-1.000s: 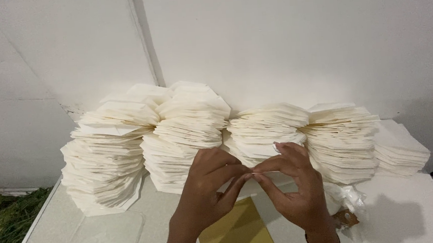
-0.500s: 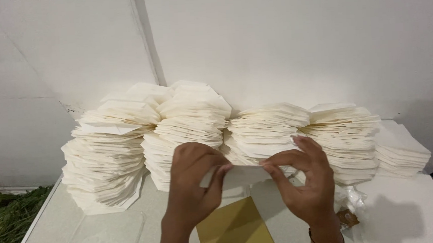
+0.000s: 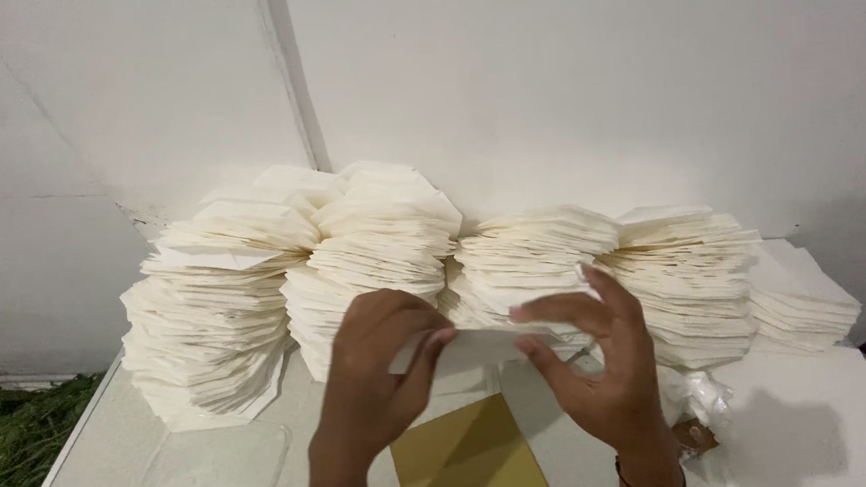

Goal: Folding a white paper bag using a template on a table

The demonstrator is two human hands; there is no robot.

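Paper piece (image 3: pixel 480 349), white and folded, sits pinched between my left hand (image 3: pixel 376 377) and right hand (image 3: pixel 601 374), fingers of both clenched on its edges, held above the worktop (image 3: pixel 815 431) in front of the paper stacks (image 3: pixel 374 257). Since a second ago I have lifted it higher and spread my hands apart, so it lies flatter; folding seems underway. The yellow sheet (image 3: pixel 466 462) below has stayed put.
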